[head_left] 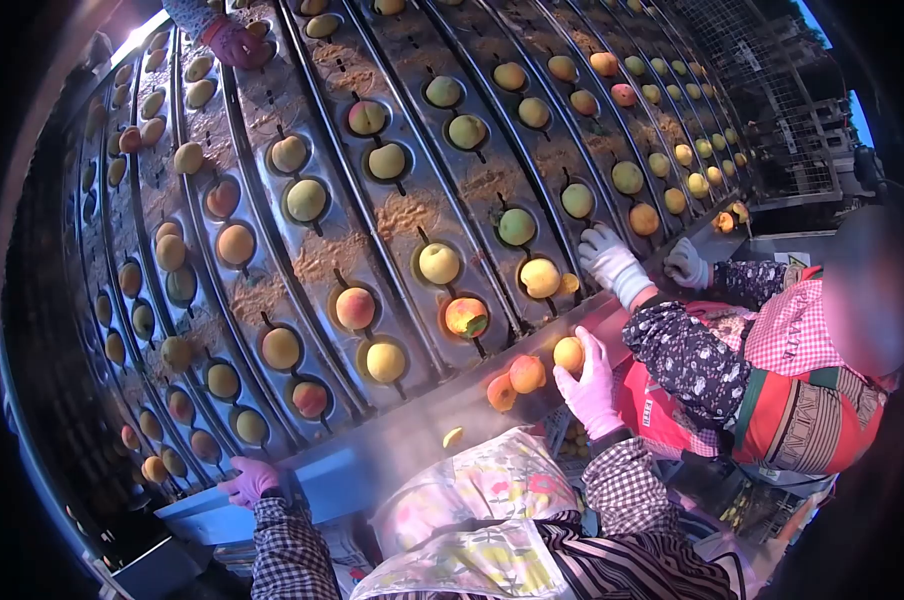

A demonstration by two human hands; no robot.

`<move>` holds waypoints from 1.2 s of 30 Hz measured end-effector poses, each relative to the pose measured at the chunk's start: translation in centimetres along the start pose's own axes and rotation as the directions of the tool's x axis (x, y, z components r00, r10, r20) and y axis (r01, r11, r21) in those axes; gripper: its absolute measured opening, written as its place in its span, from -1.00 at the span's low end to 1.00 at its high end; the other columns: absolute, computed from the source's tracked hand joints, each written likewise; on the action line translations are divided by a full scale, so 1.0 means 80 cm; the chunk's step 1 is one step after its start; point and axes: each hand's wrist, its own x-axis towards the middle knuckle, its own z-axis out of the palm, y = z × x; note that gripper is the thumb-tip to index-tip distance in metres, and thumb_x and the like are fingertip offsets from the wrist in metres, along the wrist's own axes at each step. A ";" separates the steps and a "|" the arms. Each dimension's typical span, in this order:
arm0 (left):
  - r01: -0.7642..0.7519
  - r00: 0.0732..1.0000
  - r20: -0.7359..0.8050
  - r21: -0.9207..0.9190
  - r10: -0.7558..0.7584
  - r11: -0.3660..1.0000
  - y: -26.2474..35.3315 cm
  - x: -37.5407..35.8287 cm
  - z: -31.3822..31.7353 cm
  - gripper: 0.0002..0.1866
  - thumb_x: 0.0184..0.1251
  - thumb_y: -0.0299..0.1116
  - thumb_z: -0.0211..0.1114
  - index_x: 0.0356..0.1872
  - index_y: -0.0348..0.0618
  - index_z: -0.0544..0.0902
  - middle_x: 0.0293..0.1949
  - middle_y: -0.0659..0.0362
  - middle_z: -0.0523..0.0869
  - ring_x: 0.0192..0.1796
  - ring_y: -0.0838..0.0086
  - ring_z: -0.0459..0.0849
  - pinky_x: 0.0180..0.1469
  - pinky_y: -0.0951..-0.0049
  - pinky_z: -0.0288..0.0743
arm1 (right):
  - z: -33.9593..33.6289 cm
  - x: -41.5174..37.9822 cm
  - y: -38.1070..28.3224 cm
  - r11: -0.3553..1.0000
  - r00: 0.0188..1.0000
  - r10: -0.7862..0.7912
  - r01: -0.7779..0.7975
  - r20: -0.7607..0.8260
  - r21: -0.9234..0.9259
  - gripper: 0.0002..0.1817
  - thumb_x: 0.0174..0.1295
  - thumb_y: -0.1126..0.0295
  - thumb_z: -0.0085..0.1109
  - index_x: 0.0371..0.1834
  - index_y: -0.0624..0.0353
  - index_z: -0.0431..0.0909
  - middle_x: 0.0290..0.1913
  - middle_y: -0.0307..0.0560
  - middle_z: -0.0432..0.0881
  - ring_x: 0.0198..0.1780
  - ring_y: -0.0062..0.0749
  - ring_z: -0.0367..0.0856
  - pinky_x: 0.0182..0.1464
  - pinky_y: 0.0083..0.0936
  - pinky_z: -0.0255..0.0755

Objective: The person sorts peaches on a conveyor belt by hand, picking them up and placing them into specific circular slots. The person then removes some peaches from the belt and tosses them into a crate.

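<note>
My right hand [592, 392], in a pink glove, is closed around a yellow peach [568, 354] near the front ledge of the metal conveyor [412, 330]. Beside it on the ledge lie a peach [527, 374] and a broken orange piece of fruit [501, 393]. My left hand [252, 482], also pink-gloved, rests at the conveyor's blue front rail [322, 460] with its fingers stretched out and holding nothing. Closest to it in the trays is a greenish-yellow peach [251, 427]. A split peach with a green leaf [467, 318] sits in a cup further right.
At the right, a co-worker's white-gloved hands [614, 262] are at the conveyor edge. Across the belt, another person's gloved hand [237, 45] reaches in. Brown pulp [322, 262] smears the slats between rows of peaches. A fruit scrap [453, 437] lies on the ledge.
</note>
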 end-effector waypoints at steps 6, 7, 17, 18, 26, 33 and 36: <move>-0.002 1.000 -0.009 0.014 0.002 1.000 -0.010 0.056 -0.005 0.00 0.44 0.44 -0.15 0.68 -0.06 -0.03 0.61 -0.30 0.05 0.60 -0.16 0.16 0.58 -0.07 0.06 | 0.030 -0.029 -0.036 0.999 1.000 0.007 -0.007 -0.007 -0.042 -0.19 0.11 0.46 0.47 0.48 0.19 0.33 0.35 0.14 0.43 0.36 0.02 0.48 0.42 -0.20 0.41; -0.001 1.000 -0.008 0.020 0.001 1.000 -0.013 0.067 -0.002 0.00 0.44 0.44 -0.15 0.68 -0.05 -0.03 0.61 -0.30 0.06 0.60 -0.16 0.16 0.58 -0.07 0.06 | 0.036 -0.036 -0.044 0.999 1.000 0.002 -0.002 -0.002 -0.052 -0.20 0.12 0.46 0.46 0.48 0.21 0.32 0.35 0.14 0.43 0.35 0.00 0.48 0.42 -0.21 0.41; 0.010 1.000 0.003 -0.006 -0.010 1.000 -0.015 0.117 -0.016 -0.05 0.48 0.37 -0.10 0.68 -0.04 0.00 0.62 -0.25 0.06 0.59 -0.14 0.17 0.58 -0.06 0.06 | 0.067 -0.038 -0.114 0.974 0.975 -0.154 0.124 -0.159 -0.188 -0.31 0.12 0.38 0.48 0.36 0.18 0.45 0.30 0.11 0.52 0.33 0.04 0.50 0.41 -0.15 0.41; 0.010 1.000 0.013 -0.010 -0.010 1.000 -0.015 0.119 -0.016 -0.05 0.48 0.37 -0.09 0.68 -0.04 0.00 0.62 -0.25 0.07 0.59 -0.14 0.17 0.58 -0.06 0.06 | 0.072 -0.026 -0.128 0.965 0.964 -0.206 0.172 -0.168 -0.197 -0.35 0.14 0.39 0.47 0.33 0.19 0.48 0.28 0.11 0.55 0.32 0.02 0.52 0.40 -0.16 0.41; -0.005 0.998 -0.058 0.031 0.007 0.999 -0.024 0.135 0.002 -0.06 0.48 0.37 -0.07 0.67 -0.02 0.03 0.61 -0.25 0.09 0.59 -0.14 0.19 0.57 -0.05 0.09 | 0.120 0.125 -0.201 0.870 0.926 -0.371 0.371 0.066 -0.324 -0.39 0.18 0.35 0.30 0.38 0.00 0.47 0.38 0.04 0.47 0.37 0.02 0.46 0.37 -0.09 0.42; -0.018 0.996 -0.087 0.051 0.023 0.999 -0.028 0.134 0.005 -0.09 0.49 0.36 -0.05 0.67 -0.01 0.05 0.59 -0.27 0.13 0.58 -0.13 0.21 0.56 -0.04 0.11 | 0.130 0.165 -0.225 0.860 0.940 -0.195 0.301 0.279 -0.411 -0.49 0.16 0.23 0.39 0.21 -0.02 0.54 0.25 -0.05 0.54 0.27 -0.07 0.54 0.27 -0.14 0.49; -0.037 0.993 -0.110 0.022 0.039 0.999 -0.033 0.137 0.012 -0.10 0.50 0.35 -0.05 0.66 -0.01 0.07 0.59 -0.26 0.14 0.59 -0.10 0.20 0.56 -0.04 0.11 | 0.137 0.158 -0.229 0.822 0.937 -0.242 0.336 0.253 -0.460 -0.43 0.13 0.18 0.44 0.23 -0.04 0.52 0.27 -0.07 0.52 0.26 -0.04 0.54 0.25 -0.15 0.50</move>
